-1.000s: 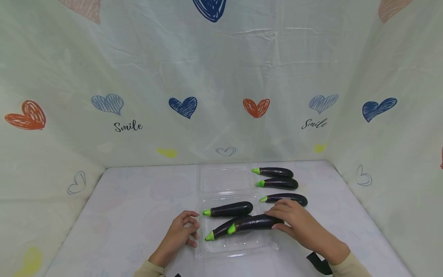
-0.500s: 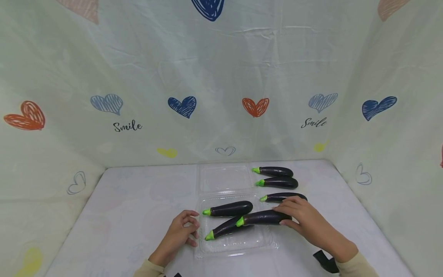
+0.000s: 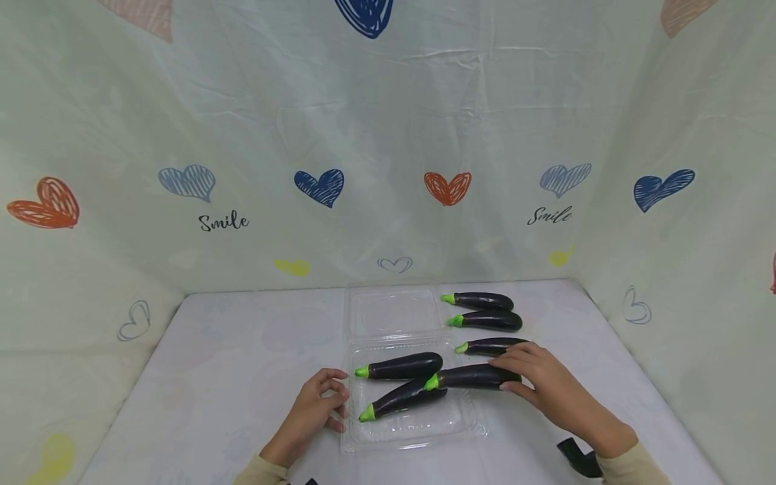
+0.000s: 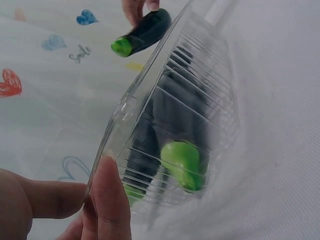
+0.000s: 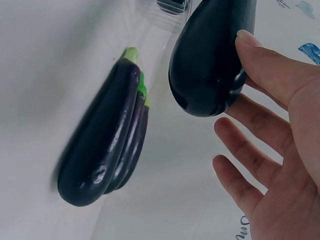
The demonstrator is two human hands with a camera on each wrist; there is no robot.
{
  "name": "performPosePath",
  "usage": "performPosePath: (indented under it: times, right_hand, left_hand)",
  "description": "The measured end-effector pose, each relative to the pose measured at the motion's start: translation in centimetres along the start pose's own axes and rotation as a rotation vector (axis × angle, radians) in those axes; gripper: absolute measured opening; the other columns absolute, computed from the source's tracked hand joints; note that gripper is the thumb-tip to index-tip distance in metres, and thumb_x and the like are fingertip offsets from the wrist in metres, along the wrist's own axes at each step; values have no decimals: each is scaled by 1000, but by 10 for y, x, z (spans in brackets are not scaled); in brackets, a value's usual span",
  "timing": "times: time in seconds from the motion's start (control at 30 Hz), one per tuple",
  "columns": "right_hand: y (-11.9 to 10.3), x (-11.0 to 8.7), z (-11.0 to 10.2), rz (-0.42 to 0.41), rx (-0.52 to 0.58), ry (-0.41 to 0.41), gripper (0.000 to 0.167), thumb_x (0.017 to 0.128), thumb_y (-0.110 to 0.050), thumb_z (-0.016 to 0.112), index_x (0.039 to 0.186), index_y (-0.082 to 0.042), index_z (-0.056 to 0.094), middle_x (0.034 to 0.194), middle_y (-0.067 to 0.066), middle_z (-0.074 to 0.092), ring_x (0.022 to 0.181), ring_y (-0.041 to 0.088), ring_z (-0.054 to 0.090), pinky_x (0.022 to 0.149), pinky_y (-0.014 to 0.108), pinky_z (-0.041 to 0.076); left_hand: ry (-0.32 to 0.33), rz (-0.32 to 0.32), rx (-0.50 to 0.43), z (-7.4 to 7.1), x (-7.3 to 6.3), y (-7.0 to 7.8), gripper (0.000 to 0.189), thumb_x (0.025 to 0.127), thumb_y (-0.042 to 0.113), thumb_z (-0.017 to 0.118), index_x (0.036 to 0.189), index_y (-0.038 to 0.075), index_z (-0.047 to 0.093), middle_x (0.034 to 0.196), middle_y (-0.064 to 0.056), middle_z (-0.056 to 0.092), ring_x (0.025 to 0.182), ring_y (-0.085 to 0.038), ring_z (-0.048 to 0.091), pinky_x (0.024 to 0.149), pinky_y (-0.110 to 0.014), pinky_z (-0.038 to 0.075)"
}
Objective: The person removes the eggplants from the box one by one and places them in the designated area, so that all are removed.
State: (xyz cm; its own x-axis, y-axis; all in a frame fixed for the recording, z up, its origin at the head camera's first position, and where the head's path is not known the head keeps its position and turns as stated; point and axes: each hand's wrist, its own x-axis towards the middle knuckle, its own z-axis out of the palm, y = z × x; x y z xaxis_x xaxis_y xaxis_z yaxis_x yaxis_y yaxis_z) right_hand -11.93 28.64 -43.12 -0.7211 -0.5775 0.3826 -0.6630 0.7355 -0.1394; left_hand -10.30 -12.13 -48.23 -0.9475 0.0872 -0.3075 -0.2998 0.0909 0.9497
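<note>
My right hand (image 3: 548, 387) holds a dark purple eggplant (image 3: 473, 377) by its thick end, thumb against fingers. Its green stem points left, above the right part of a clear plastic clamshell box (image 3: 418, 431). In the right wrist view the eggplant (image 5: 210, 60) is pinched, while the other fingers stay off it. Two eggplants lie in the box: one at the back (image 3: 406, 366) and one slanting in front (image 3: 397, 402). At the box's left edge, my left hand (image 3: 318, 407) pinches the rim (image 4: 102, 137) between thumb and fingers, as the left wrist view shows.
The box's lid (image 3: 394, 313) lies flipped back behind it. To the right, three eggplants lie roughly in a column: a far one (image 3: 485, 301), a middle one (image 3: 488, 320) and a near one (image 3: 479, 347), partly behind my right hand. A patterned curtain (image 3: 388, 135) encloses the table.
My right hand has moved right and slightly away from me with the eggplant, uncovering more of the slanting one in the box. The left hand has stayed at the box's edge.
</note>
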Motion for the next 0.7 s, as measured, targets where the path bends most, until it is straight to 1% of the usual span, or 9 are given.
performPosePath:
  times: [0.3, 0.4, 0.6, 0.7]
  right_hand:
    - [6, -5, -2, 63, -9, -14, 43, 77, -13, 92, 118, -17, 78, 113, -8, 74, 107, 18, 64, 88, 44, 60]
    - [9, -7, -2, 63, -8, -3, 43, 77, -12, 92, 118, -17, 78, 113, -7, 74, 108, 20, 65, 89, 46, 60]
    - [15, -11, 0, 38, -3, 37, 45, 75, -10, 92, 118, -16, 78, 113, -5, 75, 108, 22, 66, 88, 45, 60]
    - [17, -12, -1, 48, -8, 35, 45, 75, -10, 92, 118, -15, 78, 113, -4, 76, 107, 23, 66, 88, 46, 60]
  left_hand:
    - [11, -9, 11, 1, 0, 1, 36, 99, -6, 59, 133, -9, 50, 96, -7, 61, 71, -18, 62, 54, -32, 61]
    - [11, -9, 13, 1, 0, 1, 36, 99, -6, 59, 134, -9, 50, 96, -7, 61, 71, -18, 62, 54, -32, 61]
    - [7, -6, 11, 1, 0, 0, 36, 99, -5, 59, 134, -9, 50, 95, -7, 60, 70, -18, 62, 54, -32, 61]
    - [3, -2, 9, 1, 0, 0, 36, 99, -5, 59, 134, -9, 50, 95, -6, 60, 70, -18, 62, 53, -32, 61]
